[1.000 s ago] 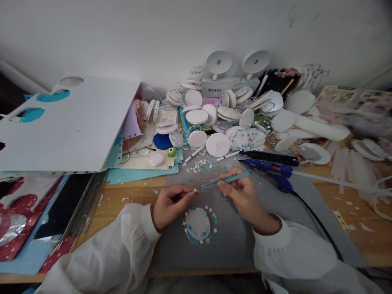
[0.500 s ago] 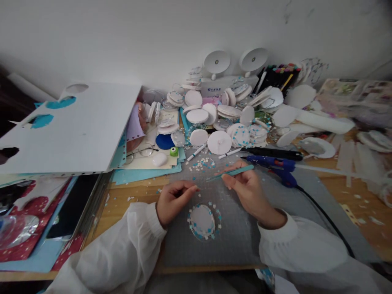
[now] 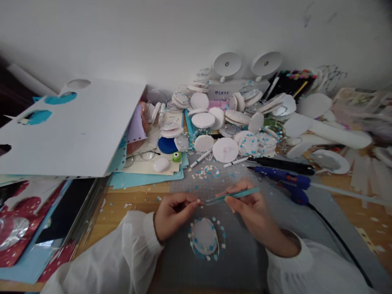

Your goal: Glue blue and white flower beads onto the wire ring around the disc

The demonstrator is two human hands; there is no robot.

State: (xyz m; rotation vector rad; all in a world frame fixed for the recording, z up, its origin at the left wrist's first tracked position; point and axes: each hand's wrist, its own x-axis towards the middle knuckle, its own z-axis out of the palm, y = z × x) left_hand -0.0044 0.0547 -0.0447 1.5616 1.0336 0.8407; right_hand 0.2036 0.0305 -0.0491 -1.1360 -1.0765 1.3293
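My left hand (image 3: pixel 174 213) is closed in a pinch, with a tiny white flower-shaped piece (image 3: pixel 198 201) at its fingertips. Teal tweezers (image 3: pixel 237 195) lie between the thumb and fingers of my right hand (image 3: pixel 249 208). Their tips point left and are close to the pinched piece; whether they touch it I cannot tell. Just below the hands, a round wreath-like ornament (image 3: pixel 204 237) of white and blue bits on thin loops rests on the grey cutting mat (image 3: pixel 235 265). Loose white and blue bits (image 3: pixel 206 172) are scattered beyond the hands.
A blue glue gun (image 3: pixel 281 177) with a black cord lies to the right. Many white discs (image 3: pixel 203 120) pile up at the back. On the left are a large white board (image 3: pixel 92 122), glasses (image 3: pixel 147 153) and a green punch (image 3: pixel 177 157). White marker pens (image 3: pixel 200 159) lie in front of the discs.
The tweezers' tips have come down closer to my left fingertips. A white piece now shows clearly in the left pinch. The whole view has shifted slightly.
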